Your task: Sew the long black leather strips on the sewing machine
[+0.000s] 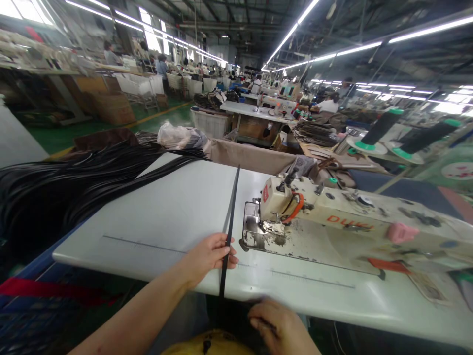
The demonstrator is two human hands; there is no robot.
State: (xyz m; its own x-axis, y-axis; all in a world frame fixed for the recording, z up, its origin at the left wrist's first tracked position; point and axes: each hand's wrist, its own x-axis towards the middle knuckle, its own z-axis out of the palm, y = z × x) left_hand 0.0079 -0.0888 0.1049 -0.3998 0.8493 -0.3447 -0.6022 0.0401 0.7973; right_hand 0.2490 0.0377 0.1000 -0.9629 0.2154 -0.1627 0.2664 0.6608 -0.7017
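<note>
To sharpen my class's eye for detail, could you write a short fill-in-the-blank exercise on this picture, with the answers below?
The left hand holds a strip whose colour is ____.
In the picture, the machine stands to the ____ of the strip.
The large lettering along the machine is ____.
The big black spools at upper right number ____.
Missing words: black; right; orange; two.

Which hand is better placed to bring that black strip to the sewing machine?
Probably the left hand: it holds the black strip over the white table, beside the sewing machine. The right hand is blurred, down by the table's front edge.
</note>
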